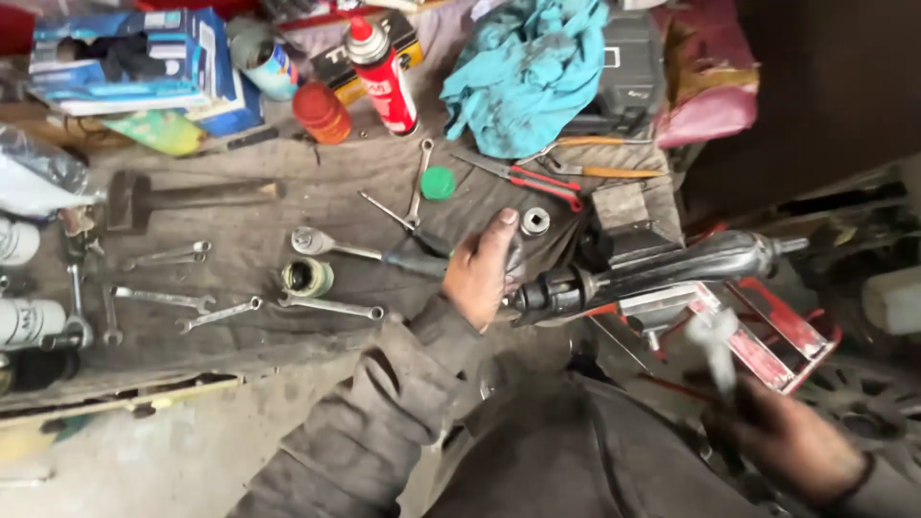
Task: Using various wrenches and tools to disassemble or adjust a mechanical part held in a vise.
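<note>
My left hand [483,271] grips the black end of a long metal part [672,266], a dark shaft with a shiny tapered body that lies across a red metal frame [767,336]. My right hand [801,441], blurred at the lower right, holds a small white rag or wad [715,336] just below the shaft. A ratchet wrench [369,251] with a black handle lies right beside my left hand on the grey cloth.
Several spanners [192,302], a hammer [182,197], a green cap [437,182], red-handled pliers [528,177], a red spray can [384,77], a teal rag [528,72] and a socket [534,222] lie on the cloth-covered bench. A wheel [863,384] sits at the right.
</note>
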